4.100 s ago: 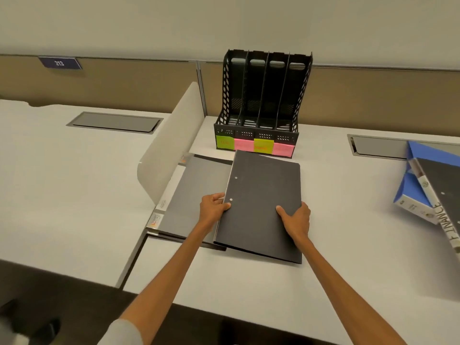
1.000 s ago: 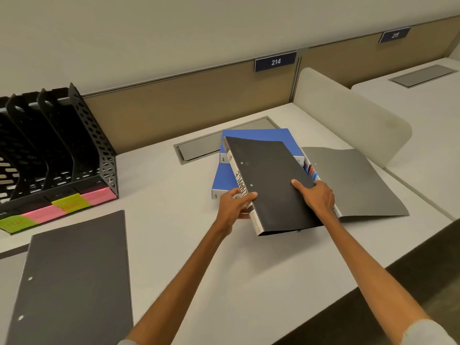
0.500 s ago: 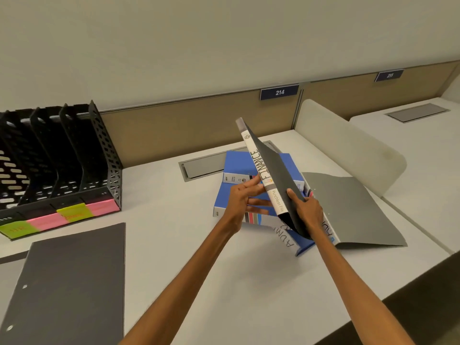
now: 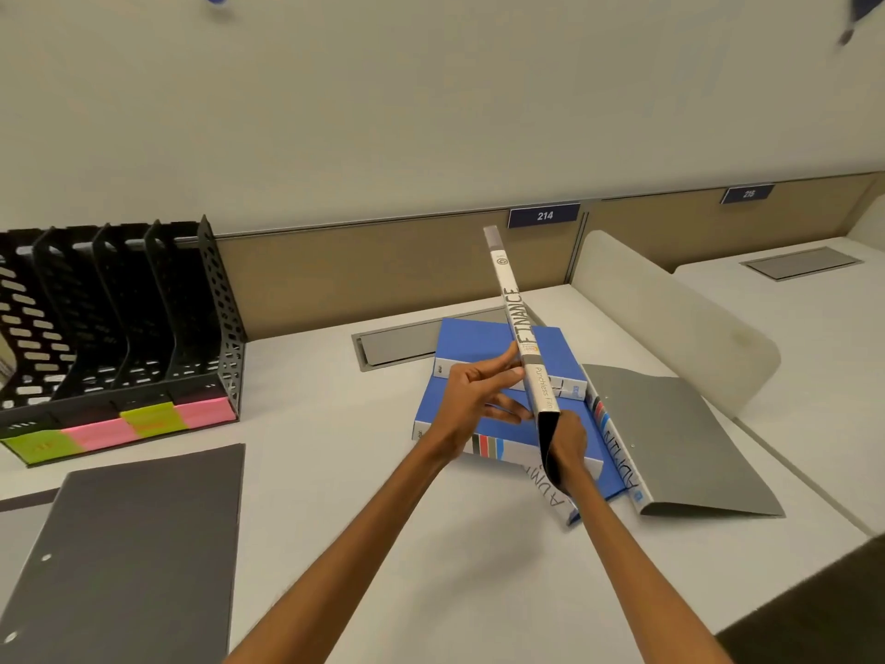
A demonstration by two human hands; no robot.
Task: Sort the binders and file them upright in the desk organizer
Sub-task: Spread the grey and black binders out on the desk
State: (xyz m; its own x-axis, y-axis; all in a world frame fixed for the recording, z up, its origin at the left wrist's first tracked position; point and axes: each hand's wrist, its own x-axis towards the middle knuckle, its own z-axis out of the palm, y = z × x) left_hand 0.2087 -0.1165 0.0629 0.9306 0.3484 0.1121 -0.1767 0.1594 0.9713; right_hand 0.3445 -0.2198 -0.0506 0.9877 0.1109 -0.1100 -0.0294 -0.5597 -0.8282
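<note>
Black FINANCE binder [image 4: 524, 337] up on edge, spine toward the camera, tilted with its top leaning away and to the left, above the pile of blue binders [image 4: 483, 342]. Left hand [image 4: 471, 404] against the spine's left side: fingers partly spread, index and thumb touching the spine about halfway up, other fingers loosely extended below. Right hand [image 4: 567, 448] wrapped around the binder's lower corner, fingers curled behind the black cover, mostly hidden by it; clamped on the bottom edge. Bottom end held just above the blue pile, not resting flat.

Beneath: two blue binders stacked crookedly, another with ADMIN on its spine [image 4: 622, 460] poking out to the right and one more ADMIN spine under the right forearm. Grey folder [image 4: 680, 438] lying flat on the desk [image 4: 383, 543] beside them, partly under the blue stack.

Well apart on the left: black desk organizer [image 4: 143, 318], slots upright, with green and pink sticky labels [image 4: 119, 431] along its front lip. Dark grey folder [image 4: 134, 543] flat in front of it, near the desk's edge.
</note>
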